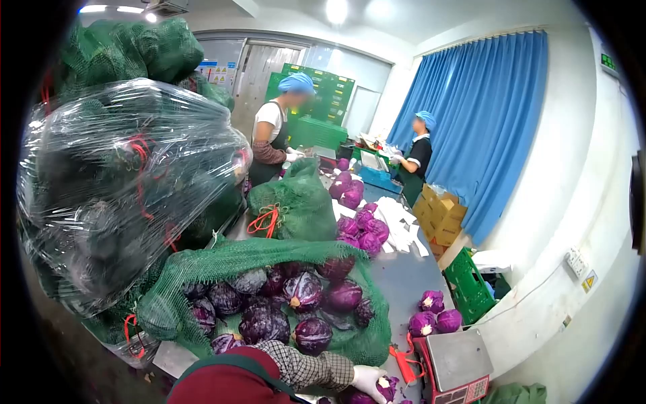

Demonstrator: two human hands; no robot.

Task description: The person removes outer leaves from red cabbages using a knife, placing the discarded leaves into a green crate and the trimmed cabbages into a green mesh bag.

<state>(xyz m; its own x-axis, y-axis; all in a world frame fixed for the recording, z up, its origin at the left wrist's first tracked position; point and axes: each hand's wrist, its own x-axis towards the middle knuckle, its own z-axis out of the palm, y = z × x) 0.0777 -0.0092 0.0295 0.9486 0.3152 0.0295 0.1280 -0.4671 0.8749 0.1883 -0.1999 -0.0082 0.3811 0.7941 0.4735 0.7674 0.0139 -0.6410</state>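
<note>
My left hand point(369, 382), in a white glove below a checked sleeve, reaches in from the lower left. Its fingers are closed on a red cabbage point(387, 388) at the bottom edge, with a pale cut patch showing. Beside it, partly cut off by the frame, is another red cabbage point(358, 397). Just beyond my arm, a green mesh sack point(168, 289) lies open with several dark red cabbages point(303, 291) inside. My right hand is out of view.
A red scale point(460, 363) stands at right, near several trimmed cabbages point(431, 311). A tied mesh sack point(293, 205) lies farther along the table. Film-wrapped sacks point(121, 182) tower at left. Two people in blue caps work at the far end. Green crates point(468, 286) and cardboard boxes point(439, 214) are at right.
</note>
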